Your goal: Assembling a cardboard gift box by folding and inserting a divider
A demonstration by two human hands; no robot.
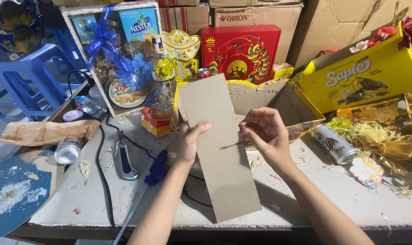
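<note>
My left hand (191, 141) grips the left edge of a long grey-brown cardboard strip (217, 149), thumb on its front, holding it upright and slightly tilted over the table. My right hand (265, 131) is at the strip's right edge with fingers pinched on a thin stick-like sliver (231, 145) that lies across the cardboard. Behind the strip stands an open cardboard box (278, 102) with a yellow rim.
A blue glue gun (157, 169) and a grey utility knife (124, 159) lie left of my arm, with black cables. Drink cans (333, 144) (67, 150), a yellow snack box (364, 75), a red gift box (240, 52), a wrapped gift basket (119, 59), gold shredded paper (387, 136).
</note>
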